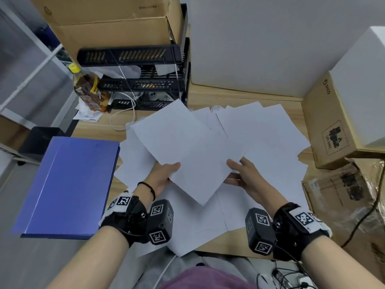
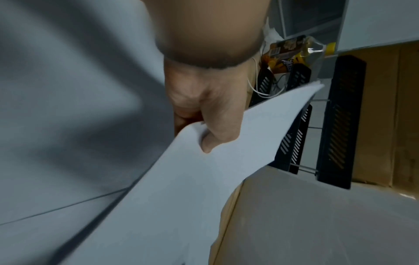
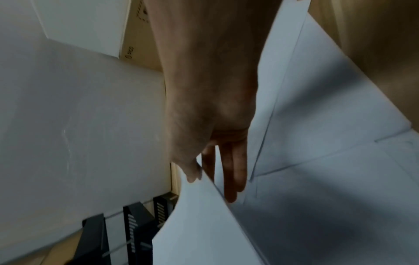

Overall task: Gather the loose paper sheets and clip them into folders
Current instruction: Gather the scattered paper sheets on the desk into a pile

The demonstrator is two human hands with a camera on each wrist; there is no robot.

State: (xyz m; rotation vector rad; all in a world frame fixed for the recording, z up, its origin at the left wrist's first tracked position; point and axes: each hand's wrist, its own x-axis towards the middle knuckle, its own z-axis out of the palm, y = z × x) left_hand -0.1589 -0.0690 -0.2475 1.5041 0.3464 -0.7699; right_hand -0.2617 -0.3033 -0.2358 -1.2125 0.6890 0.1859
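Observation:
Several loose white paper sheets lie fanned over the wooden desk. One white sheet is raised above the pile, tilted with a corner toward me. My left hand pinches its left edge, thumb on top; the left wrist view shows this hand gripping the bent sheet. My right hand pinches the right edge. In the right wrist view the right hand has its thumb over the sheet and straight fingers beneath. A closed blue folder lies at the desk's left.
A black tiered paper tray stands at the back under a cardboard box. Beside it are a yellow-capped bottle and a white cable. Cardboard boxes crowd the right edge.

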